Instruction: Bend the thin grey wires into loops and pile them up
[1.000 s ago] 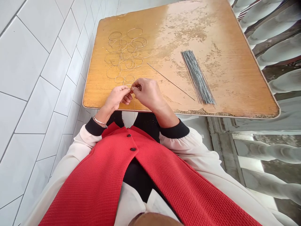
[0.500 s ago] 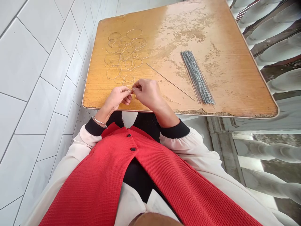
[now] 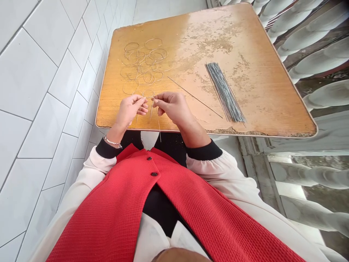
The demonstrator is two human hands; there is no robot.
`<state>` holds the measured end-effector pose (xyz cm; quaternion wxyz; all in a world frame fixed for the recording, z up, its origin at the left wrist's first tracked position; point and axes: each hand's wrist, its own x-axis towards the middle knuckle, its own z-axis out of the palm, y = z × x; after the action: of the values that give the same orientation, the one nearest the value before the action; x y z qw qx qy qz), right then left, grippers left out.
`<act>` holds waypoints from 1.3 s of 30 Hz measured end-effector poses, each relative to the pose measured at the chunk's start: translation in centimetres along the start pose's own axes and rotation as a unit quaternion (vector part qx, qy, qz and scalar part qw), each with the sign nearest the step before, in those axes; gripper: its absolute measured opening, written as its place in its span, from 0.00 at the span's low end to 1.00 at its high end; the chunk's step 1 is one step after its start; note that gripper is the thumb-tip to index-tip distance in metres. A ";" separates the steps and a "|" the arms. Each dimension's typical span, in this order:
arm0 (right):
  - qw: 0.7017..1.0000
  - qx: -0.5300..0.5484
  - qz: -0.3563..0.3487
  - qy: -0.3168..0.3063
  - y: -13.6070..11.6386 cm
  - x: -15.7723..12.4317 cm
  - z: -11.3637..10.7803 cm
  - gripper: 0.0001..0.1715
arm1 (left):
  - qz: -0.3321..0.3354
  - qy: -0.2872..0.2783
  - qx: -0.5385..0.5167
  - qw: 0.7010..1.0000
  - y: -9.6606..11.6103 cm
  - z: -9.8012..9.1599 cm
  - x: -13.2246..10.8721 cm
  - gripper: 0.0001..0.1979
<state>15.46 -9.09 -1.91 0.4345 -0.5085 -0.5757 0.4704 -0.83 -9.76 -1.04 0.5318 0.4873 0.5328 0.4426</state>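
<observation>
My left hand (image 3: pixel 131 111) and my right hand (image 3: pixel 171 107) meet over the front of a worn orange wooden tabletop (image 3: pixel 261 91). Their fingertips pinch a thin bent wire (image 3: pixel 151 109), whose ends hang down past the table's front edge. Just above my hands lies a loose heap of several wire rings (image 3: pixel 144 67). To the right of my right hand lie a single straight wire (image 3: pixel 195 97) and a bundle of straight grey wires (image 3: pixel 225 92).
A white tiled wall (image 3: pixel 49 120) runs along the table's left side. Pale stone balusters (image 3: pixel 324 62) stand beyond the right edge. The tabletop's finish is peeling, and its front edge is chipped. A bangle circles my left wrist.
My hands have drawn slightly apart, and more of the wire shows between them. The view has shifted a little, moving the table slightly left and down.
</observation>
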 end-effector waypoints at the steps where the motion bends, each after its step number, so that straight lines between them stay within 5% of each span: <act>1: 0.999 0.037 0.011 -0.001 0.1 -0.1 0.0 0.02 | 0.007 0.009 -0.009 1.000 -0.2 0.1 0.0 0.10; 13: 0.989 0.150 0.003 0.007 0.7 -0.9 1.1 0.05 | 0.034 0.051 -0.079 0.995 -1.0 1.2 0.1 0.11; 20: 0.986 0.161 0.017 0.028 0.9 -0.8 1.0 0.08 | 0.050 0.034 -0.005 0.998 -1.8 0.3 -0.1 0.13; 26: 0.981 0.186 0.048 0.036 0.2 -1.1 0.9 0.07 | 0.228 0.013 0.214 0.950 -4.5 -1.2 1.1 0.29; 32: 0.980 0.193 0.043 0.026 0.4 -1.1 0.9 0.10 | 0.340 -0.039 0.304 0.889 -5.4 -1.8 1.9 0.26; 39: 0.978 0.203 0.048 0.027 0.4 -1.2 0.9 0.09 | 0.279 -0.038 0.236 0.930 -4.0 -1.8 1.2 0.22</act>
<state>14.80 -10.35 -2.48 0.5210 -0.4495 -0.4314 0.5835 -2.80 -9.05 -5.04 0.2760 0.7444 0.4437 0.4157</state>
